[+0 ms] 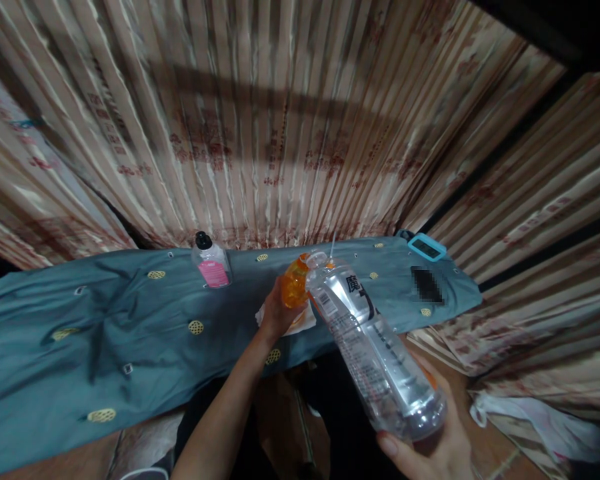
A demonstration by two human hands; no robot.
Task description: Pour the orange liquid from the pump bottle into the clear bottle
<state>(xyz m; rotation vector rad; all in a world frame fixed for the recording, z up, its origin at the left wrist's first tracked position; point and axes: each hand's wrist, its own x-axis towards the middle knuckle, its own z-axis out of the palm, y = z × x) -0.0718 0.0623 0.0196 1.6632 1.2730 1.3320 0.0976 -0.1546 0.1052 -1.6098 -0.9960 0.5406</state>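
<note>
A: Surface, centre band of the frame?
B: One worktop (55, 373) draped in a teal cloth (130, 313), creased, patterned with small gold roundels. It runs from the left edge to the right of centre.

A: Items on it?
B: A small clear bottle with black cap and pink label (211, 260), upright, at the cloth's far edge, left of centre. A blue-cased digital device (427, 247) at the far right end. A white tissue or cloth piece (300, 321) under the left hand, centre.

A: Hands?
B: Left hand (276, 312), centre, closed around a small orange container (296, 283) resting over the white piece. Right hand (433, 443), lower right, gripping the base of a large clear plastic bottle (375, 347), which is tilted so its neck meets the orange container's top. Whether liquid is flowing cannot be told.

A: Room?
B: Backdrop of pleated beige curtain with reddish print (280, 120) filling the upper frame and the right side. Brown floor (490, 440) at lower right, with white plastic sheeting (545, 420) lying on it.
</note>
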